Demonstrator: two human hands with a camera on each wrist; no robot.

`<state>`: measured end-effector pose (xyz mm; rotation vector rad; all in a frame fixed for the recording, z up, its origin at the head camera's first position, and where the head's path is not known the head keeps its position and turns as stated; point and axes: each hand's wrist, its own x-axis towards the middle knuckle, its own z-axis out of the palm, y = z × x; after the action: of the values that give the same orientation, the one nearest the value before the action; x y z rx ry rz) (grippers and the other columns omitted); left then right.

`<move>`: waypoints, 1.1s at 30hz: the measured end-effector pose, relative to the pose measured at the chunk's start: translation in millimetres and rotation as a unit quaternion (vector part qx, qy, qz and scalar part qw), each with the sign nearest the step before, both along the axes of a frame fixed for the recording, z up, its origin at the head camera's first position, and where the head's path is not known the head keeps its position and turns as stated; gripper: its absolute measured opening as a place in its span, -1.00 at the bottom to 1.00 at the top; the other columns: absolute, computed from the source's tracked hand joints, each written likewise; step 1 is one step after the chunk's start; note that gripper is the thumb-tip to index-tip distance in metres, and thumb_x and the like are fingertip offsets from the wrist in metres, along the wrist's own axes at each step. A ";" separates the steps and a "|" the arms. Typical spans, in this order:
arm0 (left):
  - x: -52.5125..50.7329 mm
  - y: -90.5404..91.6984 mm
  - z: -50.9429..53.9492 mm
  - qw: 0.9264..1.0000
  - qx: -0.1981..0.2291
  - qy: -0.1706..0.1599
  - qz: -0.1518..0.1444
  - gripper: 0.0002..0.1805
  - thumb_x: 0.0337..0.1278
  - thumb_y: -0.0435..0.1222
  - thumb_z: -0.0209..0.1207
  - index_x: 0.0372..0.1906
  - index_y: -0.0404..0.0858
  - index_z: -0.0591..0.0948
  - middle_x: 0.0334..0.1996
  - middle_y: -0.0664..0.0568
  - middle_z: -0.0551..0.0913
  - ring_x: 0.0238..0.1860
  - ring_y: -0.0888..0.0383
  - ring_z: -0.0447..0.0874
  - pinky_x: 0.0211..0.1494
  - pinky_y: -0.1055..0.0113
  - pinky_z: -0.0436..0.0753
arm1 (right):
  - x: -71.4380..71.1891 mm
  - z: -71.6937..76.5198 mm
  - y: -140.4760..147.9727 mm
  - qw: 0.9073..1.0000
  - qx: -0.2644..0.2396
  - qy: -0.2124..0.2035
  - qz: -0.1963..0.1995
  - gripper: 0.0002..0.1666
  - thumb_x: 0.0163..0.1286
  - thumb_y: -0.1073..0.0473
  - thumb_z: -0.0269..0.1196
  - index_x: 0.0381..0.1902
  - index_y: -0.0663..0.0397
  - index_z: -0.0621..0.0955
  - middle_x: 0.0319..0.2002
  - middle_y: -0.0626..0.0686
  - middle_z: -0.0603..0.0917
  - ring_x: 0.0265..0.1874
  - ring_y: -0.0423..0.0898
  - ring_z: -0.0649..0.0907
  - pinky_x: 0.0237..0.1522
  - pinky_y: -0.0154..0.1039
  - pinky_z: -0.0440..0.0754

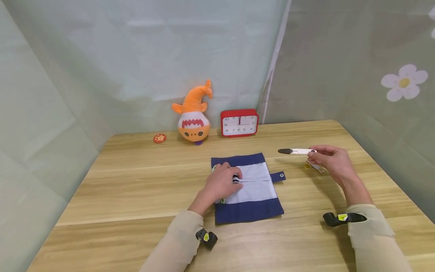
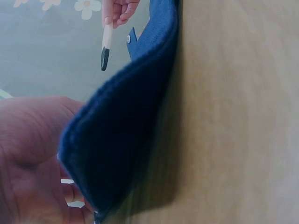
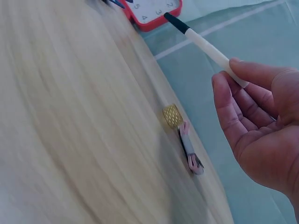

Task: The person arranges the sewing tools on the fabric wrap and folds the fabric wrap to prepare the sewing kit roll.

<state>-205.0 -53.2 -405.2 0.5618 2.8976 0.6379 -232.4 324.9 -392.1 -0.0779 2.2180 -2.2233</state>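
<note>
A navy fabric case (image 1: 249, 211) with a pale lining lies unfolded on the table, its snap tab pointing right. Over its left part is my left hand (image 1: 222, 181), thumb and forefinger around a small black-and-white striped item (image 1: 235, 178); a green-edged thing shows partly beneath the hand. In the left wrist view, the navy cloth (image 2: 126, 116) rises beside my left hand (image 2: 37, 154). My right hand (image 1: 334, 162) pinches the end of a slim white tool (image 1: 297, 151) with a dark tip, above the table. The right wrist view shows the tool (image 3: 208, 49) between thumb and fingers (image 3: 261, 102).
Below my right hand lie a gold thimble (image 3: 172, 116) and a small folded bundle (image 3: 190, 149). Along the back of the wooden table (image 1: 136, 196) are a round red-orange disc (image 1: 159, 138), an orange shark plush (image 1: 194, 113) and a red clock (image 1: 239, 124).
</note>
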 end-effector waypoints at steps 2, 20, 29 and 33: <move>0.5 0.2 -0.2 1.000 0.001 0.001 0.000 -0.79 0.30 -0.08 0.39 -0.05 -0.01 0.71 -0.04 -0.04 0.58 -0.03 -0.03 0.41 -0.20 0.15 0.50 | 0.4 0.8 -3.8 1.000 0.001 -0.004 0.004 -0.83 0.44 0.35 0.38 -0.14 -0.03 0.79 -0.26 -0.13 0.82 -0.30 -0.23 0.83 -0.14 -0.36 0.77; 1.1 0.7 -1.2 1.000 0.005 -0.003 0.003 -0.79 0.30 -0.08 0.40 -0.05 0.00 0.72 -0.06 -0.03 0.58 -0.02 -0.03 0.41 -0.20 0.15 0.51 | -13.1 20.8 -64.1 0.997 0.034 -0.031 0.064 -0.67 0.45 0.39 0.35 0.11 0.34 0.57 -0.27 -0.11 0.81 -0.25 -0.18 0.84 -0.08 -0.31 0.78; 0.2 2.6 -1.1 1.000 -0.006 -0.006 0.010 -0.77 0.29 -0.08 0.40 -0.02 -0.02 0.73 -0.05 -0.03 0.59 0.00 -0.04 0.43 -0.17 0.12 0.55 | -25.0 20.8 -92.6 0.992 0.063 -0.060 0.092 -0.67 0.41 0.41 0.36 0.06 0.41 0.55 -0.34 -0.09 0.82 -0.31 -0.19 0.81 -0.13 -0.32 0.78; 0.3 2.8 -1.6 1.000 -0.004 -0.006 0.011 -0.76 0.29 -0.08 0.40 -0.01 -0.03 0.74 -0.04 -0.03 0.60 0.00 -0.04 0.42 -0.18 0.15 0.53 | -28.4 18.1 -103.4 0.990 0.075 -0.065 0.104 -0.57 0.41 0.41 0.36 0.14 0.52 0.51 -0.33 -0.07 0.82 -0.31 -0.19 0.80 -0.12 -0.30 0.79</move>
<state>-204.7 -50.4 -406.9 0.5227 2.8980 0.6315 -260.7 221.4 -374.1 -0.1531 2.1864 -1.8956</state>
